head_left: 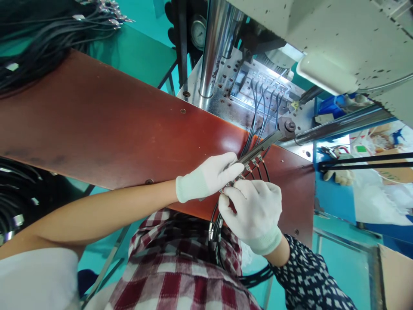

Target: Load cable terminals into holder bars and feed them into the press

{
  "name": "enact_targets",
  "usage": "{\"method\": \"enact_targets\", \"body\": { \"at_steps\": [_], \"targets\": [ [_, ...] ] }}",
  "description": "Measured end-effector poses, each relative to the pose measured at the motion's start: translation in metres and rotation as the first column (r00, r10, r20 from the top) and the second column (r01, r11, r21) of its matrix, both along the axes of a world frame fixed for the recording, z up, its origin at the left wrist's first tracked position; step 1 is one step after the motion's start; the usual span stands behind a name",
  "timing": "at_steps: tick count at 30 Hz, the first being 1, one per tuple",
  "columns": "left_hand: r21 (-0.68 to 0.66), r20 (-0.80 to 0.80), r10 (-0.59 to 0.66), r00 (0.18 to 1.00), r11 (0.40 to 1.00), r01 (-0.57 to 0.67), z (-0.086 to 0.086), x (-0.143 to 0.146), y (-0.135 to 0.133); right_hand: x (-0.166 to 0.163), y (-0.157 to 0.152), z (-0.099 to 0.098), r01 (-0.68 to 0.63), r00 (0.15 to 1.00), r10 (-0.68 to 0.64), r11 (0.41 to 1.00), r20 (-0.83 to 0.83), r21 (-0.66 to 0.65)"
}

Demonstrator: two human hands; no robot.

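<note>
My left hand, in a white glove, grips a dark metal bar that slants up to the right. Along the bar's near edge sit several small cable terminals with black cables hanging down. My right hand, also gloved, is closed in a pinch at the bar's lower end; its fingertips cover what they hold. Below it, a loop of black cables with metal ends hangs by my lap. Beyond the bar, more black cables run into a metal mould on the press.
A brown work board carries my work. Steel press columns rise behind it under a pale machine head. Bundles of black cables lie at the upper left, others at the lower left. A blue bench holds gloves and plastic bags.
</note>
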State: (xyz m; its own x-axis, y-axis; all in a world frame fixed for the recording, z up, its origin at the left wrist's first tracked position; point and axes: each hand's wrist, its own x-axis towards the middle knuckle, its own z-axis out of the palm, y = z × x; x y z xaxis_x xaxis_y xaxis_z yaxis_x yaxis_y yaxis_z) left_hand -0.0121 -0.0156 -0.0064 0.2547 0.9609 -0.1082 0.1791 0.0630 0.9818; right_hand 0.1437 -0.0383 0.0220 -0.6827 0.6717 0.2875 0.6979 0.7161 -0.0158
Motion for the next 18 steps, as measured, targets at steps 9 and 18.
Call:
{"method": "enact_targets", "body": {
  "at_steps": [9, 18],
  "targets": [
    [-0.012, -0.001, -0.050, 0.999, 0.999, 0.050, 0.001, -0.003, 0.000, 0.021, 0.027, 0.027, 0.018, 0.999, -0.018, 1.000, 0.047, 0.001],
    [0.036, -0.259, -0.260, 0.930, 0.960, 0.278, 0.011, 0.018, 0.003, 0.076, 0.084, 0.052, -0.062, 0.895, 0.119, 0.988, 0.430, -0.145]
  ]
}}
